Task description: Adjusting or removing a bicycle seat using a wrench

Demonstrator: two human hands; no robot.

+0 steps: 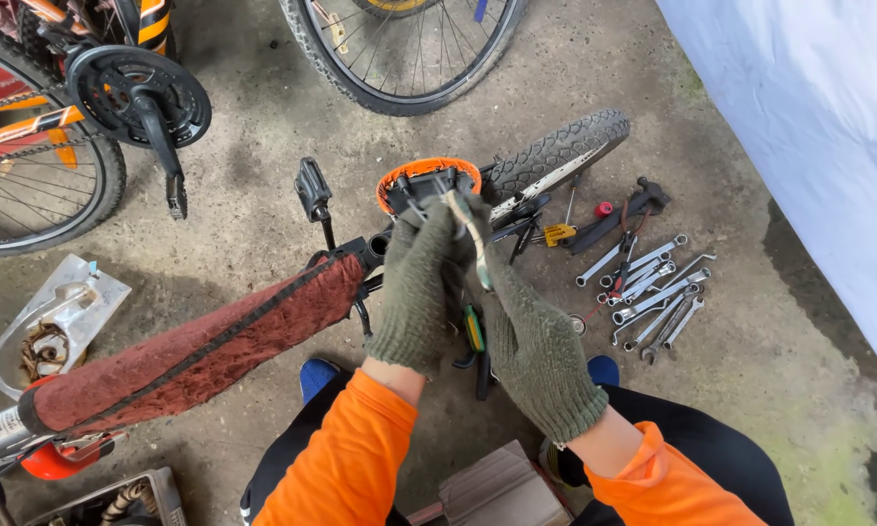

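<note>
The bike frame (195, 351), wrapped in red cloth, runs from 8 o'clock toward centre. Spanners (653, 292) lie at 3 o'clock. The gloved left hand (414, 287) and right hand (531, 341) have fingers clamped on a pale cable (472, 239) just above centre; probably best gripped firmly, pulled straight.

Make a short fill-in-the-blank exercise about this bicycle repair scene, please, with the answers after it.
1. Both hands, the left hand and the right hand, wear ____ gloves.
2. The wrenches lie on the ____.
3. The frame tube is wrapped in ____ cloth.
4. The ring beyond the hands is ____.

Missing words: green; ground; red; orange
</note>
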